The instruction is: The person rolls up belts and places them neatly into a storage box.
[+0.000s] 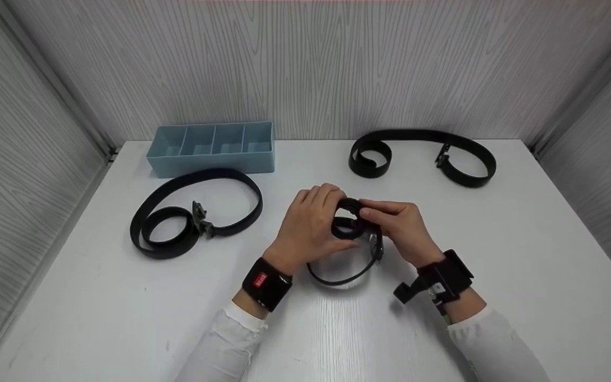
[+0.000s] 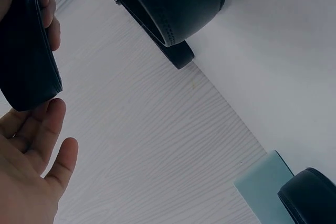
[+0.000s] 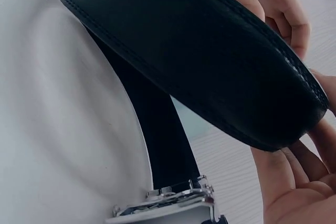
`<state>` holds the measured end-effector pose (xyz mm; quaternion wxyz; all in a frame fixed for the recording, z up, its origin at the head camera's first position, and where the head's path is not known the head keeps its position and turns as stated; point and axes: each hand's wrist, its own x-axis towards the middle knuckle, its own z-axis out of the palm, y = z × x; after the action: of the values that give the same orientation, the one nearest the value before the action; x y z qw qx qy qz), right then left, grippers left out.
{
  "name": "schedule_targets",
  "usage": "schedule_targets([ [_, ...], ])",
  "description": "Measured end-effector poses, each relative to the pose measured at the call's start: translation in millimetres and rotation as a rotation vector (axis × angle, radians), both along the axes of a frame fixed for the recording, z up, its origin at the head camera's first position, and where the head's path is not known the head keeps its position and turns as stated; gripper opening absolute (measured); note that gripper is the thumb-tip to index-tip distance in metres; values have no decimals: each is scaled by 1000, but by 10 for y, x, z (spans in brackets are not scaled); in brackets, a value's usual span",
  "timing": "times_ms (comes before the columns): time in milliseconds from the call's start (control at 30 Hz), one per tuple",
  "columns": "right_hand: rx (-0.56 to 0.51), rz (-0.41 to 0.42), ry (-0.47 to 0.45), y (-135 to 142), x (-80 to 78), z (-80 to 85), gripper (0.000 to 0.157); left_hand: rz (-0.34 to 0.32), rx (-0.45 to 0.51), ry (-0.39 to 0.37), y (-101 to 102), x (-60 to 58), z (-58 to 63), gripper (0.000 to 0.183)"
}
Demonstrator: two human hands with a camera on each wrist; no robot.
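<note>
A black leather belt [image 1: 338,283], partly rolled into a coil, is between my two hands in the middle of the table. My left hand [image 1: 305,225] curves round the left side of the coil, fingers over its top and thumb below. On the other side, my right hand [image 1: 403,228] pinches the strap between thumb and fingers. The rest of the strap loops out below the coil, towards me. In the right wrist view the stitched outer face of the belt [image 3: 194,61] fills the middle, with its silver buckle [image 3: 173,205] at the bottom edge.
To the left lies a second black belt [image 1: 255,204], loosely coiled, its buckle [image 1: 199,217] standing up. Behind it is a blue box [image 1: 210,164] with several compartments. A third black belt [image 1: 417,134] lies at the back right. Grey wood-grained panels [image 1: 311,69] enclose the table.
</note>
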<state>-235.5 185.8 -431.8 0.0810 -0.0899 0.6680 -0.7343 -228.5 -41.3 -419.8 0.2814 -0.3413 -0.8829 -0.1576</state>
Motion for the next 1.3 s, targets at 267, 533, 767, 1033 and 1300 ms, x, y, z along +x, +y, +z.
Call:
schedule_targets([
  [267, 89, 67, 25, 102, -66, -18, 34, -111, -54, -70, -9, 15, -2, 82],
  [533, 63, 45, 14, 44, -30, -8, 43, -80, -14, -14, 21, 13, -9, 78],
  [767, 8, 26, 6, -16, 5, -9, 43, -6, 41, 57, 24, -3, -13, 82],
  [1033, 25, 27, 10, -16, 2, 6, 47, -27, 44, 23, 10, 2, -13, 83],
  [1300, 86, 64, 11, 131, -53, 53, 38, -128, 8, -73, 8, 11, -2, 84],
])
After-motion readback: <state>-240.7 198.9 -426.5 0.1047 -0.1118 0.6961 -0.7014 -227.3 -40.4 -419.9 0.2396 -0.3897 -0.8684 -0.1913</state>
